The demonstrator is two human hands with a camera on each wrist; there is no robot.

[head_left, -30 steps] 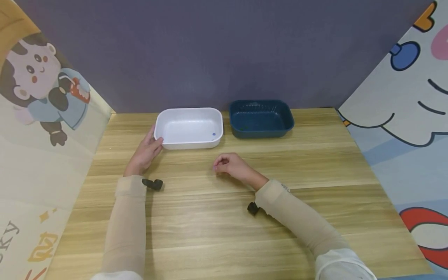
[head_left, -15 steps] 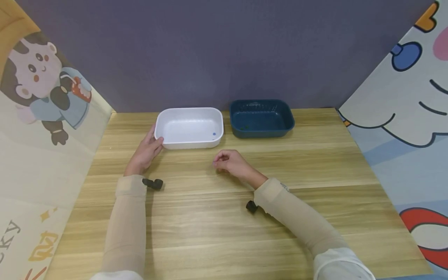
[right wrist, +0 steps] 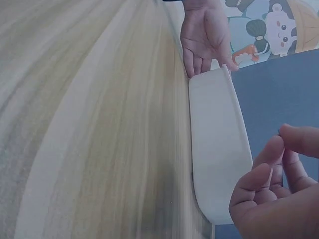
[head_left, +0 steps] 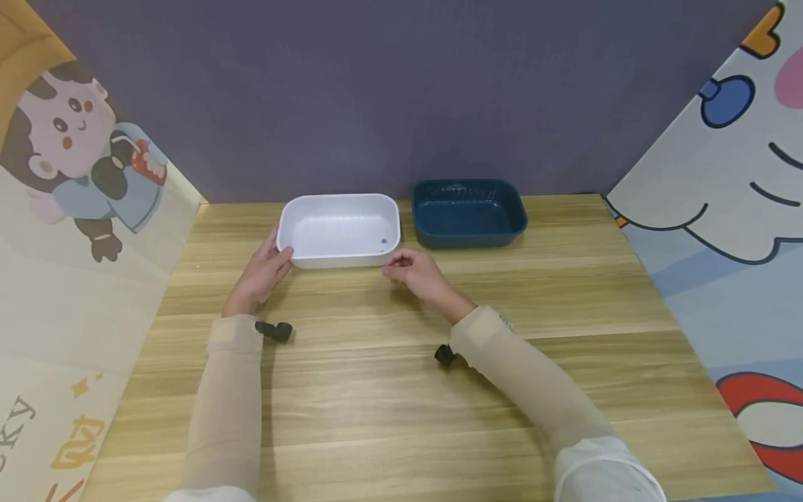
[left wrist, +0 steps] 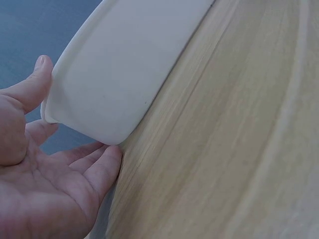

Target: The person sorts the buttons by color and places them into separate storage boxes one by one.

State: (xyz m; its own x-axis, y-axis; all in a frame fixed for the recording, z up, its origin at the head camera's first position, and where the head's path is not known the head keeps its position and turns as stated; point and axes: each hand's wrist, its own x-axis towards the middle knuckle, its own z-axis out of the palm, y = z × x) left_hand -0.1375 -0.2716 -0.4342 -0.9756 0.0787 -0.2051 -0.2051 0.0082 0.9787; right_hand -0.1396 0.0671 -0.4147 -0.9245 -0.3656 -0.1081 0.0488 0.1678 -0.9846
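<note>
My left hand (head_left: 258, 277) holds the left end of a white plastic tub (head_left: 339, 261). In the left wrist view the thumb lies at the tub's rim and the other fingers reach against its end wall. Inside the tub, near its right front corner, is a small round blue piece (head_left: 384, 241). My right hand (head_left: 419, 277) is at the tub's right front corner, thumb and index finger pinched together. Between those fingertips the right wrist view shows the edge of a tiny dark piece (right wrist: 279, 132), mostly hidden.
A dark blue tub (head_left: 467, 240) stands right of the white one, with small green pieces (head_left: 437, 230) inside. Both stand at the back of a wood-grain table (head_left: 351, 390), against a grey-blue panel (head_left: 401, 97). Cartoon-printed panels (head_left: 721, 209) flank the table.
My right hand has moved away from me, from above the table in front of the tubs to the white tub's right front corner. The left hand and both tubs stay where they were.
</note>
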